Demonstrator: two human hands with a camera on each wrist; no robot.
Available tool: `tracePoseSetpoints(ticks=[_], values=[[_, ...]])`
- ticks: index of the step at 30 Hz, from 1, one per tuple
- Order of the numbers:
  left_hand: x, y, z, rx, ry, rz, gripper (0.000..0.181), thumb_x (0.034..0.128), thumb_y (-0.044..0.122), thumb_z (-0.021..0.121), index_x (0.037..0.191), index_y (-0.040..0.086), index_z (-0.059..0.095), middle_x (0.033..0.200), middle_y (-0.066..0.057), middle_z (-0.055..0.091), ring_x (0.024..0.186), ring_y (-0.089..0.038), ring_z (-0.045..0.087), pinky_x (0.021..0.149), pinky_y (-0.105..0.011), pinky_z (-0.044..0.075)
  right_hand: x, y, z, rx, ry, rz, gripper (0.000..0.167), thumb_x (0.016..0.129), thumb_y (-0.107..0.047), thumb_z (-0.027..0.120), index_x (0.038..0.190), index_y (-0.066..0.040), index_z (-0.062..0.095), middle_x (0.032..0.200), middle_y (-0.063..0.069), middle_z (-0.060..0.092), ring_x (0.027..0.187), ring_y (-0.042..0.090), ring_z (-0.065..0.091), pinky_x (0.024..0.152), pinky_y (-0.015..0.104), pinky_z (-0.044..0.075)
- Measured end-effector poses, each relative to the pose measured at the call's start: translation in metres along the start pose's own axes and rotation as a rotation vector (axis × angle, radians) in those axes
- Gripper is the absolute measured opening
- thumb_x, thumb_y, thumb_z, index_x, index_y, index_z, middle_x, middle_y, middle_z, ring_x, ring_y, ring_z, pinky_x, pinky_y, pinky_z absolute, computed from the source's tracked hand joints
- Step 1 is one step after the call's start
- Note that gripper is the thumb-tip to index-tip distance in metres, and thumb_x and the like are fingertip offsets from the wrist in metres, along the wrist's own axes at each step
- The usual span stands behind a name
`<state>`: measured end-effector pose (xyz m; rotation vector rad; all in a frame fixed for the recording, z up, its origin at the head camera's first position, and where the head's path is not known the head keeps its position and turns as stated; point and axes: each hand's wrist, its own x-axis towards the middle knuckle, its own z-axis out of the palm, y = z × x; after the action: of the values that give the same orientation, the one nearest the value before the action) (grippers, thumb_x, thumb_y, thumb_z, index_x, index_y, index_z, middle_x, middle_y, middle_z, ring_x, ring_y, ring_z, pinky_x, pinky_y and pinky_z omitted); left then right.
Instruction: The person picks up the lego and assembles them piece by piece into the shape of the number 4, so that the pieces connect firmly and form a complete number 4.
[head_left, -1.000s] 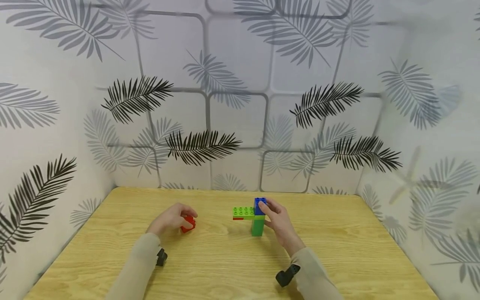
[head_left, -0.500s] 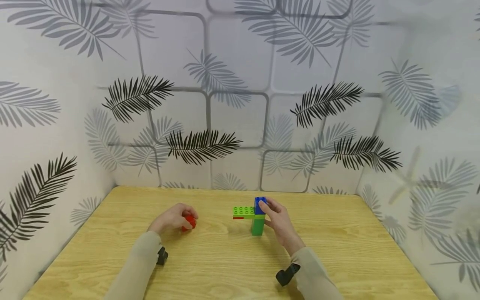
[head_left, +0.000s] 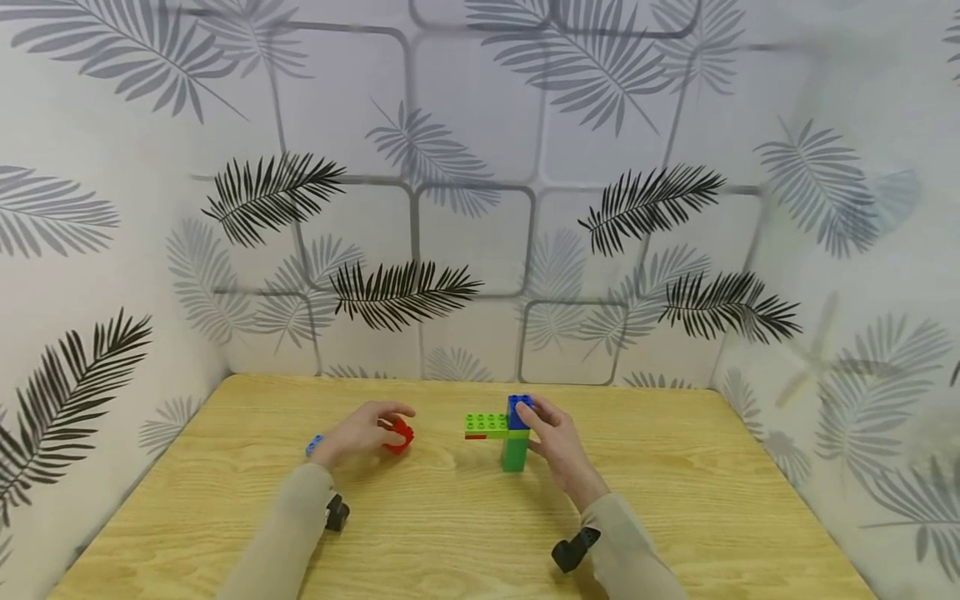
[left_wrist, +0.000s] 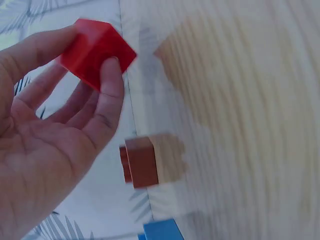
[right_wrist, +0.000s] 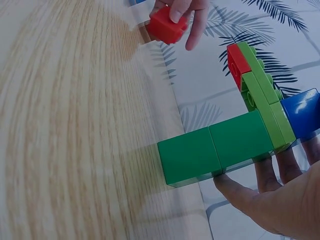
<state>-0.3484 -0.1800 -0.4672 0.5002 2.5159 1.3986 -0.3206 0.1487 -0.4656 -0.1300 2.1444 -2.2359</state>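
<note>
Thumb and fingers of my left hand [head_left: 365, 433] pinch a red toy brick [left_wrist: 95, 52], held above the table and tilted. My right hand [head_left: 561, 446] holds a built tower by the blue brick [head_left: 519, 411] on its top. Below that, a long light green brick [head_left: 486, 424] juts out to the left, with a small red brick [right_wrist: 238, 64] fixed under its free end. Two stacked dark green bricks [right_wrist: 215, 149] form the column, which stands upright on the table.
The wooden table [head_left: 442, 517] meets a leaf-patterned backdrop [head_left: 480, 208] at its far edge. A reddish-brown brick [left_wrist: 142, 162] and a blue brick [left_wrist: 164, 231] lie on the table by my left hand; the head view shows the blue one behind the wrist.
My left hand has moved to the right, toward the tower, with the red brick in it. A blue brick has come into view behind that hand. My right hand has stayed in place.
</note>
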Motion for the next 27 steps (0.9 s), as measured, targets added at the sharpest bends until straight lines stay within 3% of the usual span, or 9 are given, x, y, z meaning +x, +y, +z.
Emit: tracePoseSetpoints(ticks=[3,7,10,18,22,27], values=[[0.004,0.005,0.006,-0.062,0.030,-0.008,0.047,0.0919,0.005,0.064,0.138,0.001,0.053,0.132,-0.022,0.055,0.111,-0.028,0.060,0.085,-0.034,0.056,-0.001,0.000,0.000,0.001,0.002,0.002,0.055,0.094,-0.040,0.064,0.137,-0.008,0.055,0.129,0.012,0.059,0.126,0.027,0.051,0.105,0.062,0.039],[0.008,0.012,0.010,-0.174,0.093,0.001,0.044,0.0938,0.009,0.064,0.136,0.002,0.055,0.130,-0.018,0.058,0.112,-0.028,0.061,0.089,-0.036,0.056,-0.002,0.000,0.001,-0.003,-0.002,0.008,0.056,0.095,-0.040,0.064,0.139,-0.008,0.053,0.131,0.014,0.057,0.128,0.030,0.050,0.106,0.062,0.038],[0.012,0.019,0.014,-0.211,0.128,0.026,0.041,0.0937,0.014,0.066,0.133,0.006,0.058,0.129,-0.015,0.060,0.114,-0.027,0.060,0.091,-0.037,0.055,-0.001,0.000,0.001,-0.008,-0.004,0.002,0.057,0.095,-0.040,0.063,0.141,-0.007,0.051,0.133,0.016,0.056,0.131,0.036,0.048,0.106,0.063,0.038],[0.020,0.037,0.034,-0.336,0.113,0.099,0.041,0.0951,0.018,0.066,0.132,0.006,0.052,0.129,-0.019,0.060,0.111,-0.026,0.062,0.095,-0.048,0.053,-0.001,0.000,0.000,-0.007,0.006,0.008,0.051,0.096,-0.037,0.062,0.137,-0.008,0.054,0.131,0.015,0.058,0.128,0.031,0.050,0.106,0.062,0.039],[0.022,0.044,0.047,-0.320,0.141,0.163,0.042,0.0963,0.024,0.064,0.136,0.016,0.052,0.128,-0.014,0.062,0.106,-0.024,0.065,0.090,-0.044,0.056,-0.002,-0.001,0.001,0.005,-0.001,0.012,0.052,0.096,-0.037,0.063,0.137,-0.008,0.054,0.132,0.015,0.057,0.131,0.035,0.048,0.106,0.063,0.038],[0.025,0.051,0.062,-0.221,0.221,0.220,0.045,0.0963,0.025,0.064,0.140,0.022,0.054,0.123,-0.007,0.065,0.106,-0.022,0.066,0.088,-0.037,0.055,-0.001,-0.001,0.000,0.014,-0.003,0.017,0.052,0.095,-0.039,0.064,0.137,-0.009,0.055,0.132,0.015,0.057,0.131,0.034,0.048,0.106,0.062,0.038]])
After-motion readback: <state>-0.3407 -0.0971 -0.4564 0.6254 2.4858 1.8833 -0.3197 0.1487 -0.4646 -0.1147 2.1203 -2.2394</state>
